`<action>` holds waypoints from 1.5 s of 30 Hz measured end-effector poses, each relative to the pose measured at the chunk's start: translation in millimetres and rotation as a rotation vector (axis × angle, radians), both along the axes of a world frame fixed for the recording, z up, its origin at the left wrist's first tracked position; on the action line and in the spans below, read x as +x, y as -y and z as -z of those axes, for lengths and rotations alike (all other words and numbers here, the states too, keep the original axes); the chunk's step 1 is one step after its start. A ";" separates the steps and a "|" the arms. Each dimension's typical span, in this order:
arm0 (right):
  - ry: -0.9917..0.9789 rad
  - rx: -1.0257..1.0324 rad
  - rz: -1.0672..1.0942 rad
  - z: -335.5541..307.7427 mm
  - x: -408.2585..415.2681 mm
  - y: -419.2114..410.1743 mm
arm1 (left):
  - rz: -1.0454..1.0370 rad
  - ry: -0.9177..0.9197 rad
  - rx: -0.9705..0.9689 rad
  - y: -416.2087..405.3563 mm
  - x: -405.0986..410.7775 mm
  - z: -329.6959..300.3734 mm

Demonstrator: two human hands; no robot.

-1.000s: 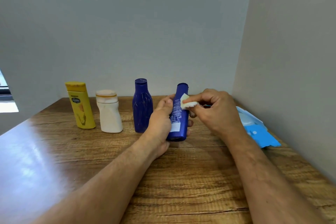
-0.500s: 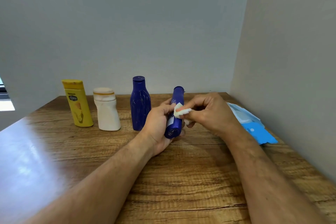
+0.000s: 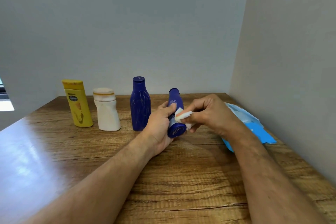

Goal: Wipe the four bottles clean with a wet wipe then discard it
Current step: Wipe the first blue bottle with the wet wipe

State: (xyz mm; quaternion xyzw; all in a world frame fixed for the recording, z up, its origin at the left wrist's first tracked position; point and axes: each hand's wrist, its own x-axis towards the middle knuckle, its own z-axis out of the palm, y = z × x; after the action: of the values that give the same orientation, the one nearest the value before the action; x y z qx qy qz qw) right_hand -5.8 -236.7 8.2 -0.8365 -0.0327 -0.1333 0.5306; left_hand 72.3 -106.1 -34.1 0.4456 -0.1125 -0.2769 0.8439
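Observation:
My left hand (image 3: 160, 125) grips a slim dark blue bottle (image 3: 175, 100), lifted off the table and tilted so its round base faces me. My right hand (image 3: 211, 112) pinches a folded white wet wipe (image 3: 182, 116) against the bottle's right side, near the base. Standing in a row on the wooden table (image 3: 181, 178) are a yellow bottle (image 3: 77, 103) at the left, a white bottle (image 3: 107, 110) beside it, and a wider dark blue bottle (image 3: 140, 104) just left of my left hand.
A blue wet-wipe pack (image 3: 251, 125) lies at the right, partly hidden behind my right forearm, close to the side wall (image 3: 291, 60). The back wall stands right behind the bottle row.
The held bottle has tipped further back, turning its base toward me. The wipe has slid down its side from near the cap toward the base.

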 end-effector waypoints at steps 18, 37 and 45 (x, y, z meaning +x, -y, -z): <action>0.022 0.117 -0.045 1.7 3.2 6.5 | 0.072 -0.032 -0.136 1.9 -1.0 -1.2; 0.464 0.020 0.394 12.9 19.6 -2.7 | 0.156 0.078 -0.145 -4.0 -7.1 -1.8; 0.432 -0.302 0.230 20.8 17.7 -0.9 | 0.072 -0.007 -0.147 -2.6 -6.5 -6.6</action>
State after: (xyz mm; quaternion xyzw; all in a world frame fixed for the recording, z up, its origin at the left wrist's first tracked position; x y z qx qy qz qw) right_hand 11.9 -235.8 -12.7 -0.8564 -0.0696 -0.3613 0.3621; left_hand 65.8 -103.5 -27.4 0.3772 -0.1457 -0.2994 0.8642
